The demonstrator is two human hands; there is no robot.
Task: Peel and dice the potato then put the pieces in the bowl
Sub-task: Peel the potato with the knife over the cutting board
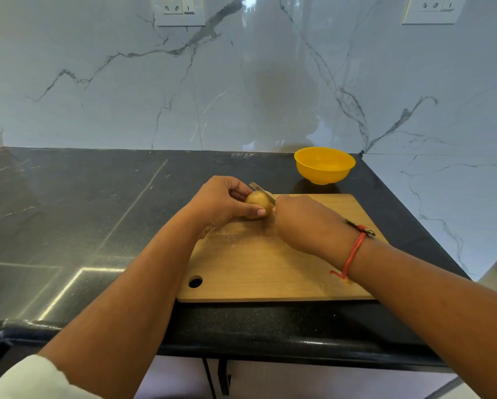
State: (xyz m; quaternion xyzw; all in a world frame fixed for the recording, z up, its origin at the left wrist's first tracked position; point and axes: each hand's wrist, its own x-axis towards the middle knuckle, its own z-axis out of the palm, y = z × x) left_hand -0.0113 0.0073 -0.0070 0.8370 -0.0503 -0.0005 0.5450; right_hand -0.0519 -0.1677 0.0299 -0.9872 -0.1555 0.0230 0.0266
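- Two hands busy, step in hand judged as peeling: skin looks mostly on, no peel or dice on the board.
- Left hand (221,201) reaches in from lower left, wrist over the left edge of the pale wooden cutting board (256,263). Its fingers (238,188) curl over the far side and the thumb lies along the near side, clamped on the potato.
- Small round brown-skinned potato (259,202) is held over the board's far left part. Whether it touches the wood, cannot tell.
- Thin metal blade (261,190) lies against the potato's far top side, tip pointing left and away. Knife or peeler, cannot tell.
- Right hand (305,223) shows its back, knuckles just beside the potato and fist wrapped on the blade's hidden handle. A red thread bracelet (354,251) sits on the wrist.
- Next move likely calls for a shallow stroke under the skin, with the left hand turning the potato.
- Yellow plastic bowl (324,165) stands on the black stone table (68,211) beyond the board, with no pieces visible in it.
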